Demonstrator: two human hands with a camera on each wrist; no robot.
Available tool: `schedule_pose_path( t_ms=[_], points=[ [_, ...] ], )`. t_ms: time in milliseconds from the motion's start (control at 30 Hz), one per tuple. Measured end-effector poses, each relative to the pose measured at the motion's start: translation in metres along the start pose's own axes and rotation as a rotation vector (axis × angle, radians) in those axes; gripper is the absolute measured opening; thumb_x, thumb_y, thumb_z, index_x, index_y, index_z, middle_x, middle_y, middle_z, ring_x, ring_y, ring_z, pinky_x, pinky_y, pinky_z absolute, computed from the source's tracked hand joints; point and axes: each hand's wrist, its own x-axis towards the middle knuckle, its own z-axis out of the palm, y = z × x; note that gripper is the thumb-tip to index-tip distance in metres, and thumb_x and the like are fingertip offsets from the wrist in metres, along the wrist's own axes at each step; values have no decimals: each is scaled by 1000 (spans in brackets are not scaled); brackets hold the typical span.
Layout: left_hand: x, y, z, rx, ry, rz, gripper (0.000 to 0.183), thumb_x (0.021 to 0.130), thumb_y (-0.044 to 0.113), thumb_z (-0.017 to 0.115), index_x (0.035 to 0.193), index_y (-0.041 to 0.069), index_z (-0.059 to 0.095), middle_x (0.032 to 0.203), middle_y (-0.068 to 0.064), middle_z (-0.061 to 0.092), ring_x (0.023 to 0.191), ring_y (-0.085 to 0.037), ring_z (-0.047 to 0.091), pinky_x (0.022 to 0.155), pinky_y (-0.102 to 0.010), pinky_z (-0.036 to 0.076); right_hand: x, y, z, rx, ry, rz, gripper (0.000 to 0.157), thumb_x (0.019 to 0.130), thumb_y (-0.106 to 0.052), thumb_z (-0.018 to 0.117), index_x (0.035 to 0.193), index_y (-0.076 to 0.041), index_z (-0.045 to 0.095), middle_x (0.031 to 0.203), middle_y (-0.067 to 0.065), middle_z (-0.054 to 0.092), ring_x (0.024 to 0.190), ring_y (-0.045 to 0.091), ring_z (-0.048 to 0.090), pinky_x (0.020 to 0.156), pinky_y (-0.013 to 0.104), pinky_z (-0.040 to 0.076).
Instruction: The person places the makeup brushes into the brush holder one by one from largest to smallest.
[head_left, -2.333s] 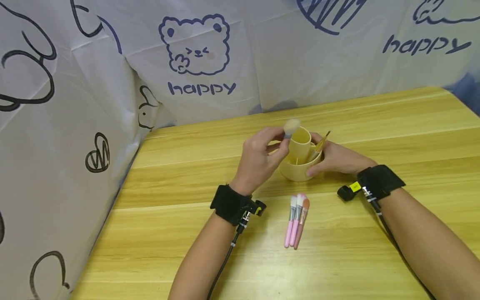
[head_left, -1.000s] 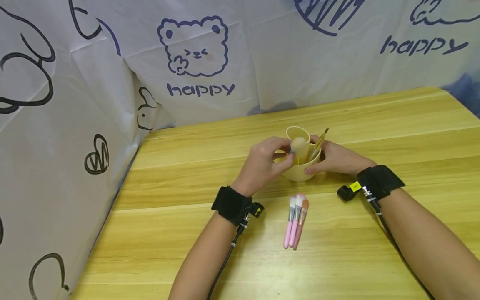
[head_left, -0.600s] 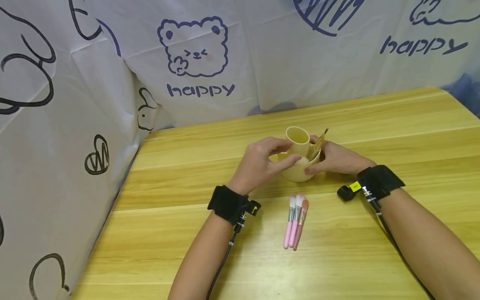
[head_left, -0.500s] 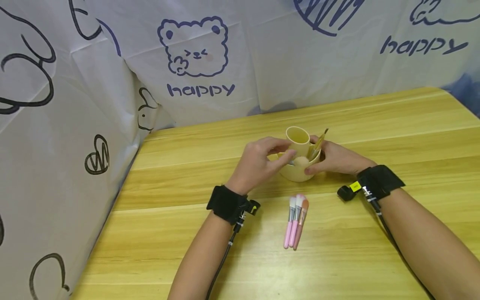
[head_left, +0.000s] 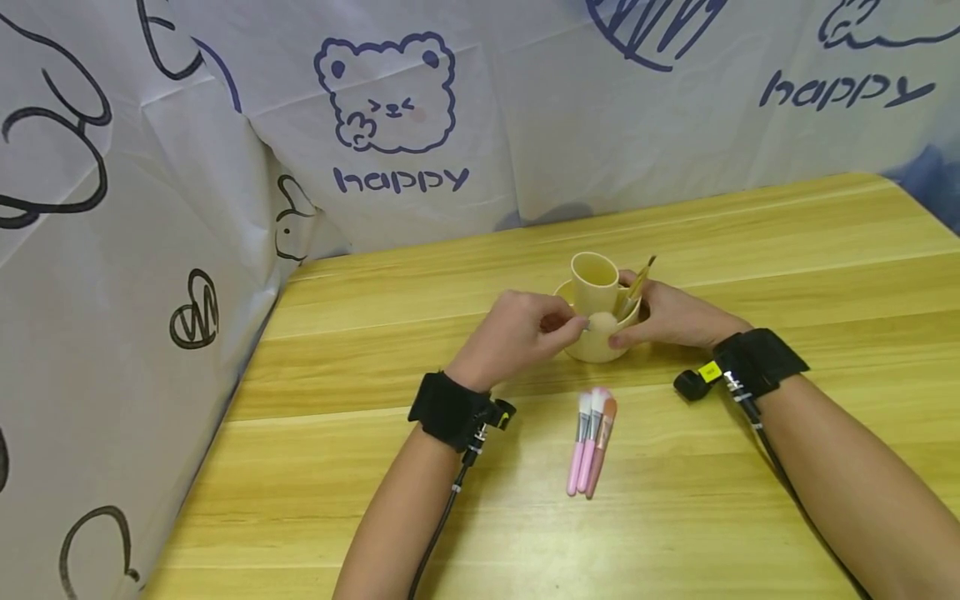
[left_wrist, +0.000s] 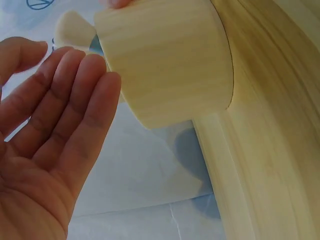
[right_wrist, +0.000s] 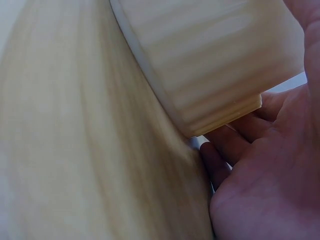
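A cream brush holder (head_left: 596, 346), a wide round cup with a taller tube inside, stands on the table. My right hand (head_left: 675, 317) grips its right side, thumb at the front and fingers behind. A makeup brush with a pale rounded head (head_left: 602, 323) leans at the holder's front rim, its handle hidden inside. My left hand (head_left: 521, 333) is beside that brush, fingertips close to its ferrule. In the left wrist view the left fingers (left_wrist: 95, 95) are lightly bent, thumb apart, with nothing between them. Slim paintbrushes (head_left: 637, 283) stand in the holder's right part.
Three makeup brushes with pink handles (head_left: 588, 454) lie side by side on the wooden table (head_left: 337, 467), in front of the holder. A white cloth with drawings (head_left: 487, 108) hangs behind the table and along its left side.
My left hand has lowered the pale-headed makeup brush into the front of the holder and let go of it. The right hand has stayed on the holder.
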Motion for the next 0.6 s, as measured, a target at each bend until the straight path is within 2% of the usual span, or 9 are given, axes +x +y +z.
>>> schedule_pose_path(
  t_ms=[200, 433, 600],
  points=[
    [0, 2, 0, -29, -47, 51, 27, 94, 39, 59, 78, 19, 68, 67, 13, 61, 58, -2, 53, 53, -16, 45, 0, -1, 0, -5, -2, -2, 82, 78, -31, 79, 144, -21, 32, 126, 5, 56, 115, 21, 52, 107, 49, 30],
    [-1, 4, 2, -9, -89, 12, 26, 94, 39, 60, 75, 21, 65, 65, 12, 60, 55, -2, 50, 49, -17, 41, 0, 0, 0, -4, -1, -4, 83, 78, -31, 79, 145, -20, 32, 127, 5, 56, 117, 21, 50, 108, 50, 29],
    [-2, 5, 7, 33, -162, -13, 26, 93, 36, 61, 72, 20, 64, 61, 11, 57, 51, -3, 46, 47, -17, 36, 0, 0, -1, -3, 2, -2, 85, 77, -31, 79, 146, -20, 31, 128, 5, 55, 118, 22, 49, 109, 50, 26]
  ],
)
